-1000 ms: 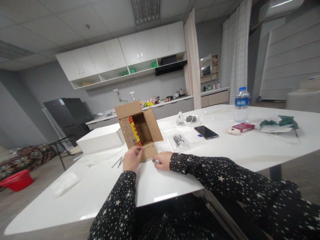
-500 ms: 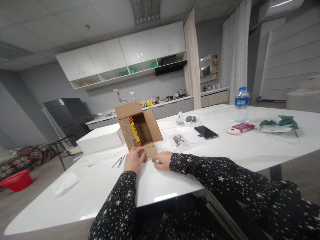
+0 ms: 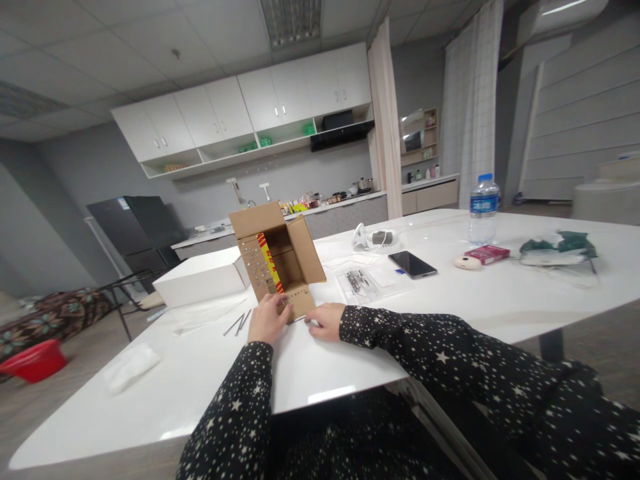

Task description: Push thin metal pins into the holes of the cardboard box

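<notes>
An open cardboard box (image 3: pixel 300 307) stands on the white table before me, its flaps spread and its dark inside facing me. Many small shiny dots cover its left flap, beside a yellow and red tape strip (image 3: pixel 270 263); a row of tiny dots runs across the front flap. My left hand (image 3: pixel 269 319) is closed over the front flap's left side, fingertips on the cardboard. At the flap's lower right corner is my right hand (image 3: pixel 326 321), thumb and fingers pinched together; whatever lies between them is too small to name.
Thin dark rods (image 3: pixel 241 323) lie left of my hands, near a white box (image 3: pixel 200 280) and a crumpled tissue (image 3: pixel 131 368). To the right are a plastic bag of small parts (image 3: pixel 363 285), a phone (image 3: pixel 413 264), a water bottle (image 3: pixel 483 210) and a red packet (image 3: pixel 487 254).
The left fingers have shifted very slightly on the front flap. The box and the right hand look almost the same.
</notes>
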A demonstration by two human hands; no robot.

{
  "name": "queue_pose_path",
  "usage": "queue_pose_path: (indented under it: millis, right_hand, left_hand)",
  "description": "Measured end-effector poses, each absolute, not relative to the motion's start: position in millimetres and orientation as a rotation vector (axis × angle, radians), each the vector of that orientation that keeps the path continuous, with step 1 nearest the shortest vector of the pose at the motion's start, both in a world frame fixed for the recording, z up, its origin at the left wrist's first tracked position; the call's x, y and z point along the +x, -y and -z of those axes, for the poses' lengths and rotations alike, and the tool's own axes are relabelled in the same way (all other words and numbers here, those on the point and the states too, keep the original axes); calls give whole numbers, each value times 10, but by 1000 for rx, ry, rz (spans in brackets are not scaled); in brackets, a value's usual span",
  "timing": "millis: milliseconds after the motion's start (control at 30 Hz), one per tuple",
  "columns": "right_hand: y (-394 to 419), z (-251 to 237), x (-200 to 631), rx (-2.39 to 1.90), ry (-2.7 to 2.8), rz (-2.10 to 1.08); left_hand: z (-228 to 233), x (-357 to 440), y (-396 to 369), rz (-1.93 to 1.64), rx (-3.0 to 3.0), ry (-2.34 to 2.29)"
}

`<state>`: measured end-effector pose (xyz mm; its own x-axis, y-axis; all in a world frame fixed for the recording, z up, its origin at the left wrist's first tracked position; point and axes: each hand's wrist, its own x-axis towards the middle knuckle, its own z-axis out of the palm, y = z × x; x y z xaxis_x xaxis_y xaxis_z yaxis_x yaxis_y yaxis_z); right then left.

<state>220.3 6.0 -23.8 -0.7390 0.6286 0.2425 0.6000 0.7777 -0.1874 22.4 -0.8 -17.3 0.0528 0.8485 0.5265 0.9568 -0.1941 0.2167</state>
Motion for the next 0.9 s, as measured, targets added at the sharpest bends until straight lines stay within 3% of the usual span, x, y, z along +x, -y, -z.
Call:
queue_pose_path:
  millis: [900]
  right_hand:
    - [-33, 206, 2204, -961, 2679, -143]
  left_hand:
    - [211, 249, -20, 846, -2407, 1671]
